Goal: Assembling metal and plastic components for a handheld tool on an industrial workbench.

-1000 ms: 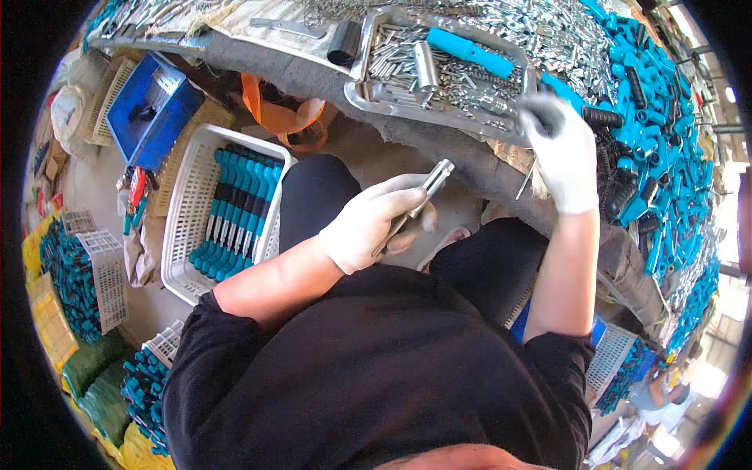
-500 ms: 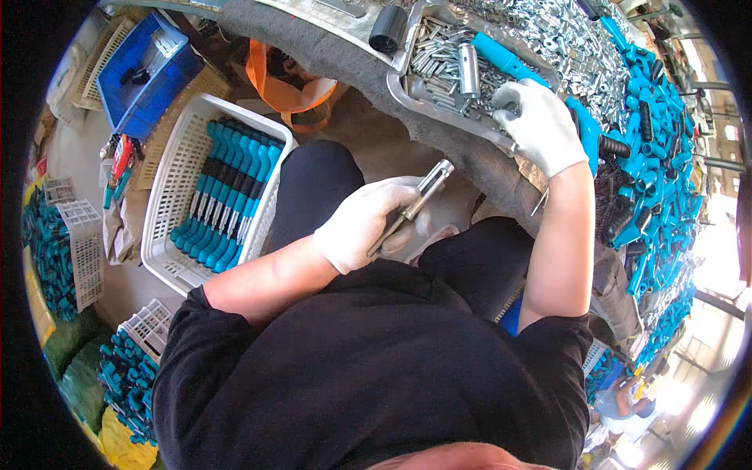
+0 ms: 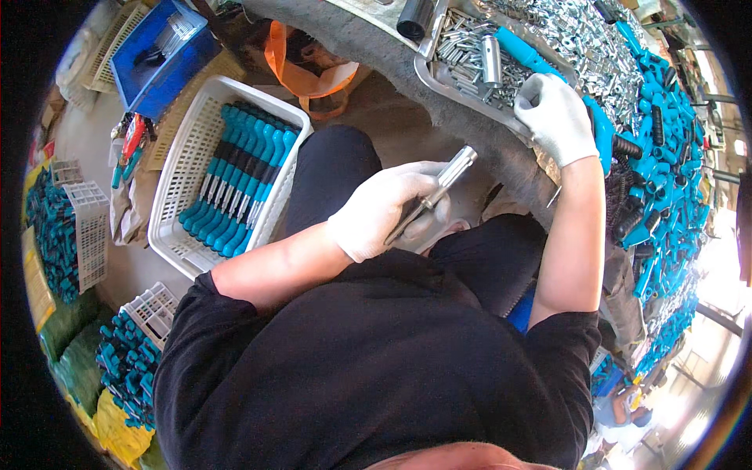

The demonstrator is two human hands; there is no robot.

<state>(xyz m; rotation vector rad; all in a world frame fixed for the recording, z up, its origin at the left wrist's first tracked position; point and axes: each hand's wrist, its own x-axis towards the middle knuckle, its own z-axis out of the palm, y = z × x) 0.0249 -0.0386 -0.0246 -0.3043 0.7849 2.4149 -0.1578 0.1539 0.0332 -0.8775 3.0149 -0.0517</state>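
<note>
Shifted a little since half a second ago: right hand (image 3: 558, 116) now higher up and further right, left hand (image 3: 389, 207) nearly where it was.

Far left: small white crates (image 3: 82, 227) full of teal handles. Next over: a blue box (image 3: 160, 51) up top, then a big white basket (image 3: 196, 168) on the floor, with teal-handled tools (image 3: 239, 188) lined up neatly inside. Behind that, an orange strap (image 3: 301, 74) lying under the edge of the grey bench (image 3: 368, 39).

Middle: left hand in a white glove, closed tight around a shiny metal tool shaft (image 3: 439, 188). Shaft tilted, its thick silver end poking up and to the right, past the fingers. Held over the lap, above black trousers.

Right of that: right hand, also in a white glove, curled down at the edge of a metal tray (image 3: 439, 78) on the bench. Hard to tell if anything is pinched in those fingers. Tray full of little silver metal pieces (image 3: 462, 47), with one fat silver tube lying on top.

Far right: a big pile of teal grips (image 3: 666, 157) and black grips, spread along the bench.
</note>
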